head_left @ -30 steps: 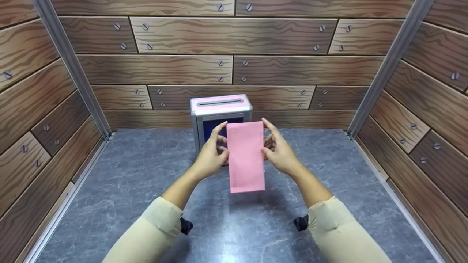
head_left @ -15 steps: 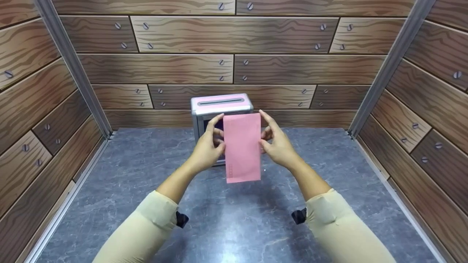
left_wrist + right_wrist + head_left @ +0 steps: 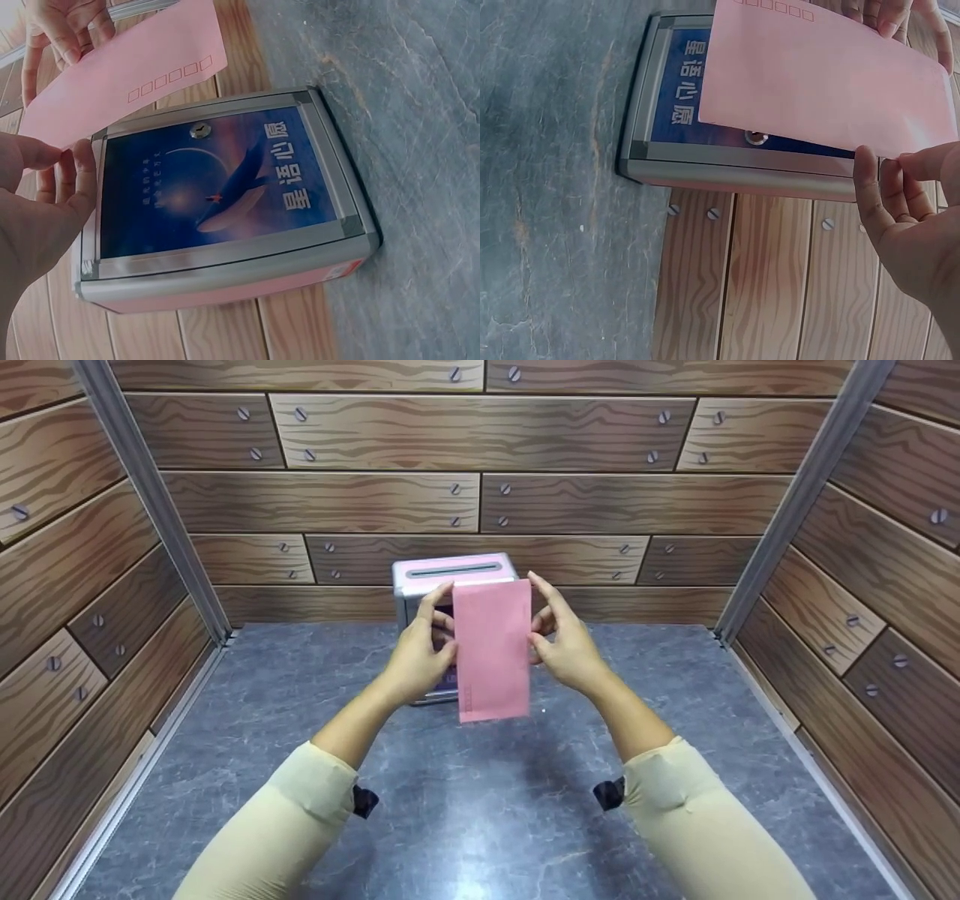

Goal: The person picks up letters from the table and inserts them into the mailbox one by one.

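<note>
A pink envelope (image 3: 492, 649) is held upright in the air between both hands, its top edge near the lid of a small metal box (image 3: 417, 589). My left hand (image 3: 420, 649) pinches its left edge and my right hand (image 3: 564, 645) pinches its right edge. The box has a pink top with a dark slot (image 3: 454, 570) and a blue whale picture on its front (image 3: 225, 187). The envelope (image 3: 127, 75) shows a row of small red squares. In the right wrist view the envelope (image 3: 817, 75) covers part of the box front (image 3: 679, 90).
The box stands at the back of a grey marbled tabletop (image 3: 480, 810), against a wood-plank back wall (image 3: 480, 487). Similar wood walls close in the left (image 3: 67, 585) and right (image 3: 885, 570) sides. Beige sleeves cover both forearms.
Both hands have lifted the envelope up and away from me, toward the top of the box. The box has not moved.
</note>
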`<act>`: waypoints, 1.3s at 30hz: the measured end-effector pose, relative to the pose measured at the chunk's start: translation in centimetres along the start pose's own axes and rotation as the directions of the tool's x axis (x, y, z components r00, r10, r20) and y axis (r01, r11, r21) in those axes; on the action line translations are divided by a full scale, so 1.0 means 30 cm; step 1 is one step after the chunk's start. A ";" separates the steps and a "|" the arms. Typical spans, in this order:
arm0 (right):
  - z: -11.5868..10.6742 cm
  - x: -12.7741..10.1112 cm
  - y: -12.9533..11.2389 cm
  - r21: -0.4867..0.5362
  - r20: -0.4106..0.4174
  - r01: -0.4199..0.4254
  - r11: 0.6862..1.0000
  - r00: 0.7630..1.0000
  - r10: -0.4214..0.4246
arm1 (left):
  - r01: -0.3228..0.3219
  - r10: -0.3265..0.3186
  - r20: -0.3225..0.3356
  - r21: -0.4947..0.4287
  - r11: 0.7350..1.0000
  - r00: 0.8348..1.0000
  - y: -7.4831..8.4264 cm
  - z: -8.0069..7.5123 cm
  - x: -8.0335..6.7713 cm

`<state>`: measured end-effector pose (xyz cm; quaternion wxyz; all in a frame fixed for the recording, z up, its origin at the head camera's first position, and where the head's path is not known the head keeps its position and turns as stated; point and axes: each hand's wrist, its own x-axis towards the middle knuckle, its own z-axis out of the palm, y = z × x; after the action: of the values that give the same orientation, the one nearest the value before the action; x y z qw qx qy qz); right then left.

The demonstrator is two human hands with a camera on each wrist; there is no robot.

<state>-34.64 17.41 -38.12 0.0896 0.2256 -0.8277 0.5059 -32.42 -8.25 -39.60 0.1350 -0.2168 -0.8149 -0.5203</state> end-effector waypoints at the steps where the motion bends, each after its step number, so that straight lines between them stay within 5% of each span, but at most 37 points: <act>1: 0.001 0.001 -0.003 -0.001 0.001 -0.001 1.000 1.000 0.001 | 0.002 -0.002 -0.003 0.003 1.000 1.000 0.001 -0.003 0.001; 16: -0.007 0.045 -0.084 -0.013 -0.008 0.042 0.999 0.999 -0.042 | -0.025 0.026 -0.050 0.025 0.999 0.998 0.040 -0.058 0.031; 28: -0.009 0.086 -0.147 -0.008 -0.066 0.089 0.996 0.994 -0.089 | -0.130 0.140 -0.106 0.101 0.986 0.984 0.094 -0.108 0.058; 39: 0.004 0.116 -0.205 -0.066 -0.207 0.245 0.967 0.945 -0.254 | -0.187 0.209 -0.173 0.133 0.973 0.963 0.137 -0.147 0.084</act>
<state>-34.83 13.95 -31.96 0.2457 0.2711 -0.7879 0.4954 -32.60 -10.21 -33.39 0.2741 -0.2396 -0.8017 -0.4741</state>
